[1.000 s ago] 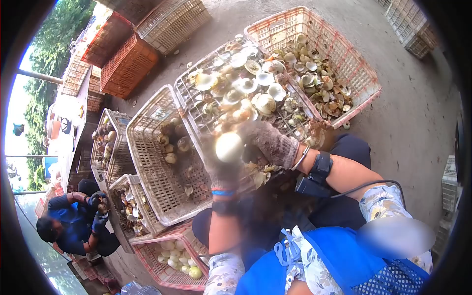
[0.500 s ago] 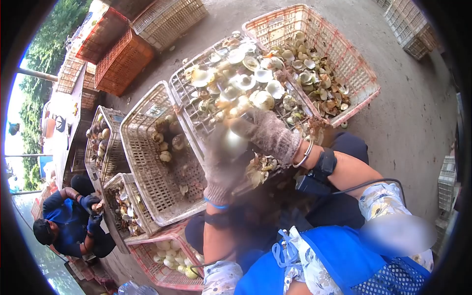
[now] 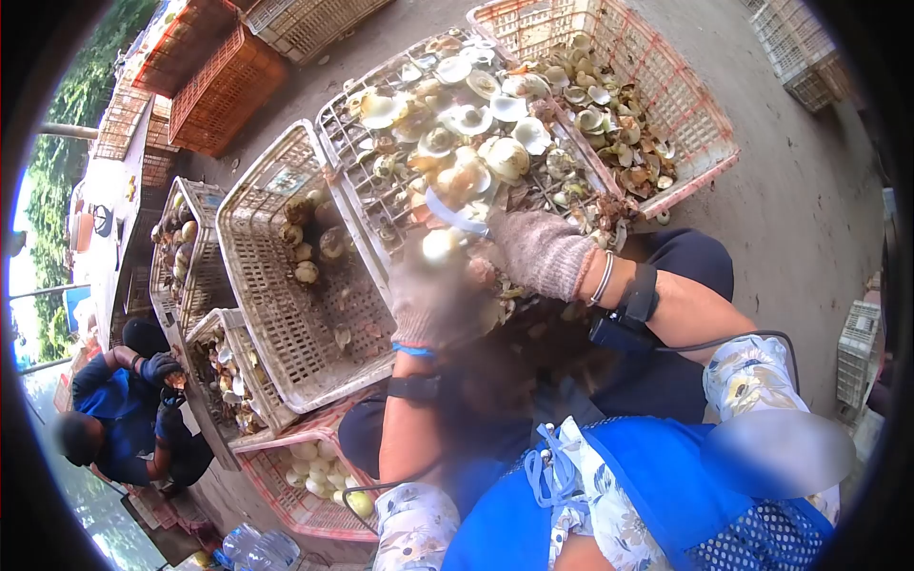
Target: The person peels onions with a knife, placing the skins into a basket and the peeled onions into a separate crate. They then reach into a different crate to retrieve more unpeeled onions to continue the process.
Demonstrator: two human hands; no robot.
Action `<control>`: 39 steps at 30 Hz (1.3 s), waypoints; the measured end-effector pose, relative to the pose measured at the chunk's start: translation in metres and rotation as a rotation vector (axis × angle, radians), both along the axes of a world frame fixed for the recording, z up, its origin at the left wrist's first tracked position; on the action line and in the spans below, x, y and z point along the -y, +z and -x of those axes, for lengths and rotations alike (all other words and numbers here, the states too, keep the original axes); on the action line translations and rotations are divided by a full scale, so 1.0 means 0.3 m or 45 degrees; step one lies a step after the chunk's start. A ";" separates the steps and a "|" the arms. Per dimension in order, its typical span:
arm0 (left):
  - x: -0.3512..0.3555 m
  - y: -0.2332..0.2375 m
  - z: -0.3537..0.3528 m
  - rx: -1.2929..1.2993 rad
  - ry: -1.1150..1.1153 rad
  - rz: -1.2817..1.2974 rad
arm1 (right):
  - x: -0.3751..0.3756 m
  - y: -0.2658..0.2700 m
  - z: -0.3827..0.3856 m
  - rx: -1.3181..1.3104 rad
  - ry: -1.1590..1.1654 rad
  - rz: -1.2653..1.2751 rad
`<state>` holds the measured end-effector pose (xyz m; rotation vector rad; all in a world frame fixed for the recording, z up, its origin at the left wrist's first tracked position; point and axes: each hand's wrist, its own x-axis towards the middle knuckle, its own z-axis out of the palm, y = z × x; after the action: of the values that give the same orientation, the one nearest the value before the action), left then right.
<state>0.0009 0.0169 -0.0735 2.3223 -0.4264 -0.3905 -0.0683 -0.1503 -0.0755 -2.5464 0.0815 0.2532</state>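
My right hand [image 3: 541, 252], in a dirty knit glove, is closed round a knife [image 3: 455, 213] whose pale curved blade points up and left. Just below the blade, my gloved left hand [image 3: 433, 303] grips a pale onion [image 3: 441, 246]; blur hides part of these fingers. Both hands are over the near edge of an upturned plastic crate [image 3: 388, 228]. Cut onion pieces [image 3: 466, 119], peeled outer layers and a whole onion [image 3: 505, 160] lie on its grid.
A crate of onion skins [image 3: 700, 186] stands behind on the right. To the left is a crate [image 3: 276, 219] with a few brown onions; below it, a red crate [image 3: 276, 495] holds peeled onions. A co-worker [image 3: 124, 409] sits far left. Orange crates [image 3: 224, 90] are stacked at the back.
The knife blade now shows clearly above the onion, and my right hand has shifted slightly right and down. The view has tilted a little, moving the crates up and left.
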 end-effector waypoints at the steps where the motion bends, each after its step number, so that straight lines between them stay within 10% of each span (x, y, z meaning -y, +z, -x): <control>1: 0.006 0.018 0.007 0.007 0.022 0.006 | -0.003 -0.003 0.004 -0.009 0.059 0.116; 5: 0.016 0.011 0.010 0.084 0.039 -0.045 | -0.052 -0.090 0.022 0.356 0.123 0.346; 19: -0.028 -0.006 0.004 0.391 -0.325 -0.162 | -0.071 -0.146 -0.008 0.107 0.094 0.329; 27: -0.052 -0.082 -0.017 -0.448 0.218 0.433 | -0.093 -0.095 0.015 0.169 0.135 0.421; 39: -0.037 -0.049 0.004 0.172 -0.161 0.030 | -0.070 -0.105 0.014 0.309 0.113 0.163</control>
<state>-0.0004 0.0280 -0.0883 2.3135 -0.6427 -0.2880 -0.0725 -0.1292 -0.1070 -2.6909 -0.1119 -0.0293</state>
